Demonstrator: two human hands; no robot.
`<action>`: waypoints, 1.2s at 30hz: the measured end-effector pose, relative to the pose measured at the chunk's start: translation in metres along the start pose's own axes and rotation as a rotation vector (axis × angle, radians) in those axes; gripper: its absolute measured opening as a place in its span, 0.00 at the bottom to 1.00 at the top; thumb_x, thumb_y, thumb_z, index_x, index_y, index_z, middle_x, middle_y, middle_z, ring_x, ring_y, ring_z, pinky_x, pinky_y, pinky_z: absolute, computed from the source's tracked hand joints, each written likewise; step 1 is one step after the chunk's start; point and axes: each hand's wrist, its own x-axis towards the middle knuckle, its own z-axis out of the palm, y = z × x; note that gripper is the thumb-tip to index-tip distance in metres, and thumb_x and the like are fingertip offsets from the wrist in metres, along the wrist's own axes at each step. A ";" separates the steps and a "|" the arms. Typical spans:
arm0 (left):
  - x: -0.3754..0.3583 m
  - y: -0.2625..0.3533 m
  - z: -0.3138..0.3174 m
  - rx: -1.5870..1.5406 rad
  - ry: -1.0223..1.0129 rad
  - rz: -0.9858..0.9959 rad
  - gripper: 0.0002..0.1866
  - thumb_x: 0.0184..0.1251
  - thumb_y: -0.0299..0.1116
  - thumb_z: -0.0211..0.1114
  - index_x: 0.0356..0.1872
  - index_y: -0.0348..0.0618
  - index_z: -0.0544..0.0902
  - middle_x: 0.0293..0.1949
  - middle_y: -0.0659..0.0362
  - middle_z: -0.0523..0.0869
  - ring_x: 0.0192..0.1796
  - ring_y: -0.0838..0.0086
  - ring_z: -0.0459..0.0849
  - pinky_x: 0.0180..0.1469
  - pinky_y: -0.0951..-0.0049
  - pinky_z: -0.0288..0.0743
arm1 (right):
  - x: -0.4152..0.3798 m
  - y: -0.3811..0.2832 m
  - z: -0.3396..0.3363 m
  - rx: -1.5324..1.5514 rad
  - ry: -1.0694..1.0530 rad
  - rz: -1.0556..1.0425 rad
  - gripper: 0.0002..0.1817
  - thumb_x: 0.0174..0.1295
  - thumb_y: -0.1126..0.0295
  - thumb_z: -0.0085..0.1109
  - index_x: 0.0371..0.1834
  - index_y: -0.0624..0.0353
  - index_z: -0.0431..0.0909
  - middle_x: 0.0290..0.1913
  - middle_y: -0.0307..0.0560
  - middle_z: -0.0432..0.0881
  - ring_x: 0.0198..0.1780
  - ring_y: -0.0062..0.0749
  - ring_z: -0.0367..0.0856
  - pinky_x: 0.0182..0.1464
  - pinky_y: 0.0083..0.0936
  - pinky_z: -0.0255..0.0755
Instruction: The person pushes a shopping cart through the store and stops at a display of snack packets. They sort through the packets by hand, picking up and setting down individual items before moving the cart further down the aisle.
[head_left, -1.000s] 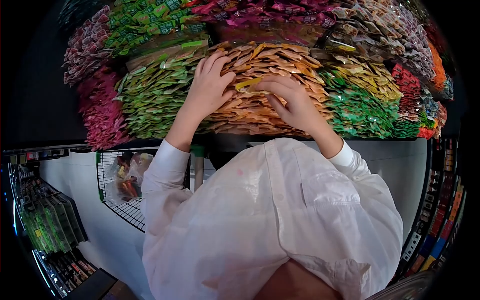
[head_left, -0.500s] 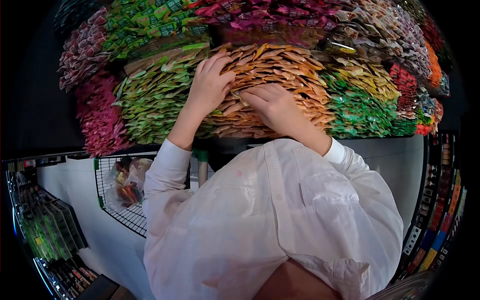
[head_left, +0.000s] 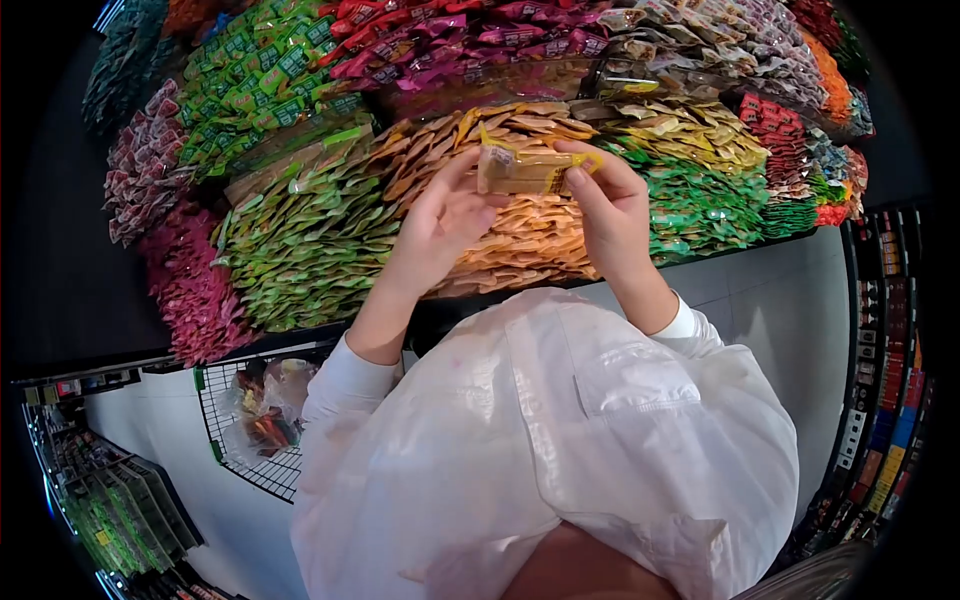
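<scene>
A small yellow-and-clear packet [head_left: 530, 172] with something tan inside is held up over the pile of orange packets [head_left: 530, 240]. My right hand [head_left: 612, 205] pinches its right end between thumb and fingers. At the packet's left end is my left hand [head_left: 442, 225], its fingers partly curled and apart, the fingertips close to or behind the packet's edge; whether they touch it cannot be made out. Light-green packets [head_left: 305, 235] lie left of the orange ones, and green packets [head_left: 705, 210] lie to their right.
Behind are rows of green [head_left: 265, 65], magenta [head_left: 450, 45] and pale packets [head_left: 720, 45]. Yellow packets [head_left: 690, 135] lie at the right, dark pink ones [head_left: 190, 285] at the left. A wire cart [head_left: 225, 440] with a plastic bag [head_left: 268, 405] stands below left. Shelves [head_left: 885, 400] line the right side.
Both hands have lifted off the orange pile, and a yellow packet is now held up in my right hand. My left hand has opened somewhat. The view has shifted slightly.
</scene>
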 end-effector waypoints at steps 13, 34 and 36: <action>0.006 -0.025 0.060 -0.140 0.192 -0.116 0.14 0.67 0.24 0.60 0.52 0.33 0.78 0.43 0.58 0.85 0.45 0.76 0.82 0.51 0.74 0.77 | -0.028 0.013 -0.080 0.005 -0.366 0.322 0.08 0.64 0.75 0.59 0.44 0.66 0.77 0.38 0.36 0.81 0.40 0.16 0.78 0.45 0.16 0.72; 0.018 -0.047 0.083 0.736 -0.101 0.081 0.11 0.59 0.26 0.67 0.42 0.37 0.78 0.35 0.56 0.83 0.40 0.72 0.82 0.44 0.73 0.75 | -0.070 -0.012 -0.118 0.005 -0.121 0.389 0.13 0.65 0.75 0.58 0.52 0.66 0.77 0.45 0.38 0.82 0.44 0.16 0.79 0.47 0.17 0.73; 0.040 -0.041 0.085 0.869 -0.067 0.205 0.12 0.63 0.25 0.61 0.47 0.36 0.80 0.43 0.54 0.84 0.47 0.69 0.81 0.51 0.71 0.72 | -0.070 -0.013 -0.136 -0.102 -0.061 0.362 0.13 0.65 0.75 0.57 0.52 0.66 0.76 0.45 0.38 0.82 0.44 0.17 0.78 0.47 0.17 0.73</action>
